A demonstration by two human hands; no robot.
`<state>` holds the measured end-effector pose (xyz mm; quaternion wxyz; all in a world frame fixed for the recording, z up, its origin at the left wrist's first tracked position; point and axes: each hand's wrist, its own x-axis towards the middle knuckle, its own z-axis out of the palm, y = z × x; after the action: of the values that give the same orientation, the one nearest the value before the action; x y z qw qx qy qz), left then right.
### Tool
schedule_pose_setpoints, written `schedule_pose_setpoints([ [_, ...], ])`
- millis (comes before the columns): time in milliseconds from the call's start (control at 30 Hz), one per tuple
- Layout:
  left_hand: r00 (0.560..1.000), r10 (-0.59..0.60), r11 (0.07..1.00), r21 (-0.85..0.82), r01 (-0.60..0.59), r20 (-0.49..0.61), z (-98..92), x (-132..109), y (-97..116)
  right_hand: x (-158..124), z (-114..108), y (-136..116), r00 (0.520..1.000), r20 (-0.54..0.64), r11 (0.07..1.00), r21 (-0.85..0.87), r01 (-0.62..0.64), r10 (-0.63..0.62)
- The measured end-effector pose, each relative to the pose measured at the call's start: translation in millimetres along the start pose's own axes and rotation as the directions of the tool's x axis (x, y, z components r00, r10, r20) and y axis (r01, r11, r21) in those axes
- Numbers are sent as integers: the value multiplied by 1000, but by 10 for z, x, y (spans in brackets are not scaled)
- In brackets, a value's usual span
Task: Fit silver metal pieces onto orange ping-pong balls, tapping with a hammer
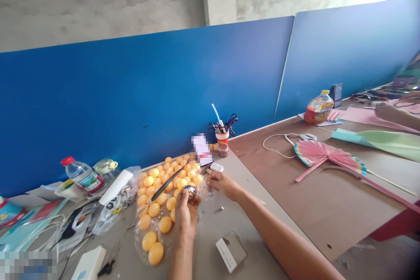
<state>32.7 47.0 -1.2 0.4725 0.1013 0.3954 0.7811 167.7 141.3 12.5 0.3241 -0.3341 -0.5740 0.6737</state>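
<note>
My left hand (pixel 187 213) is closed around a shiny silver ball (pixel 190 191) with dark reflections, held over the right side of a clear plastic bag (pixel 139 234). Orange balls (pixel 166 224) fill much of that bag, and a dark thin strip (pixel 169 185) lies across them. Just right of the ball, my right hand (pixel 220 184) is closed with fingertips together; what they pinch, if anything, is too small to make out. A small white box (pixel 216 167) lies beyond the right hand. Nearer me on the grey table rests an opened clear-and-white box (pixel 231 251).
On the left are a red-capped bottle (pixel 85 176), tangled cables (pixel 55 232) and a white device (pixel 88 264). A phone (pixel 201 148) and a cup of pens (pixel 222 135) stand by the blue partition. A pink paper fan (pixel 323 155) lies right; another person's hand (pixel 395 111) is beyond.
</note>
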Motion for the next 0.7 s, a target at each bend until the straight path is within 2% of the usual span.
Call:
schedule_pose_setpoints([
  [67, 1000, 0, 1000, -3, 0, -4, 5, 1, -1, -1, -3, -4, 1000, 18, 989, 144, -18, 15],
  [200, 1000, -2, 999, -38, 2, -9, 35, -20, 8, -9, 6, -6, 996, 91, 910, 413, -48, 11],
  [333, 1000, -1, 999, -51, 1, -2, 48, -31, 21, -40, 56, -7, 988, 154, 854, 517, -55, -29],
  [467, 1000, 1, 999, -48, -1, -10, 37, -14, 17, -54, 82, -11, 982, 183, 842, 537, -54, -54],
  [567, 1000, 2, 999, -38, -2, -15, 25, 1, 6, -4, 52, 25, 993, 118, 910, 413, -23, -28],
  [633, 1000, -3, 1000, -25, 3, -19, 14, 7, 2, 39, 22, 66, 1000, 13, 995, 95, 24, -26],
  [700, 1000, -10, 1000, -13, 10, -20, 2, 12, 1, 58, -5, 102, 993, -94, 960, -275, 44, -72],
])
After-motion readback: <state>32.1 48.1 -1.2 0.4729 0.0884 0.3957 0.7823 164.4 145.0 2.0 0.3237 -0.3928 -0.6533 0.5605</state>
